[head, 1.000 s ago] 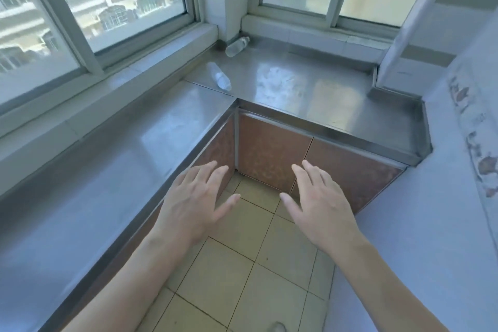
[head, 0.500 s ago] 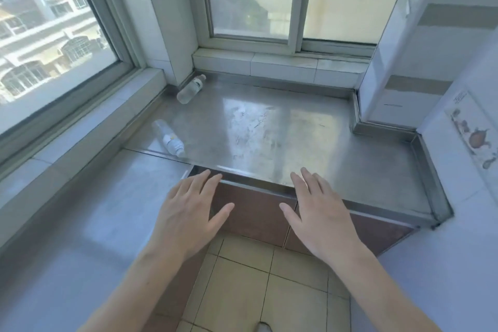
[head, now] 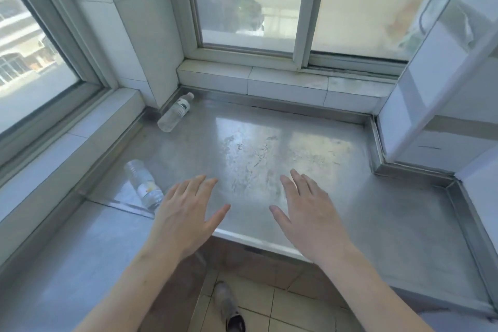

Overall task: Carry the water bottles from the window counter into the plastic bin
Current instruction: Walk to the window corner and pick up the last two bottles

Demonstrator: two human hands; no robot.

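Two clear plastic bottles lie on their sides along the steel worktop's (head: pixel 310 148) left edge: the near bottle (head: pixel 144 184) beside the left hand (head: pixel 186 215), the far bottle (head: pixel 175 112) in the back-left corner. Both hands, including the right hand (head: pixel 310 213), hover empty, fingers spread. Light, smooth, apt to roll; best gripped mid-body.

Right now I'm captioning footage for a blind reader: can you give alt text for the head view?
Two bare, open hands, left hand and right hand, hover empty over a steel window counter. Two clear water bottles lie on their sides: the near bottle beside the left hand, the far bottle in the corner.
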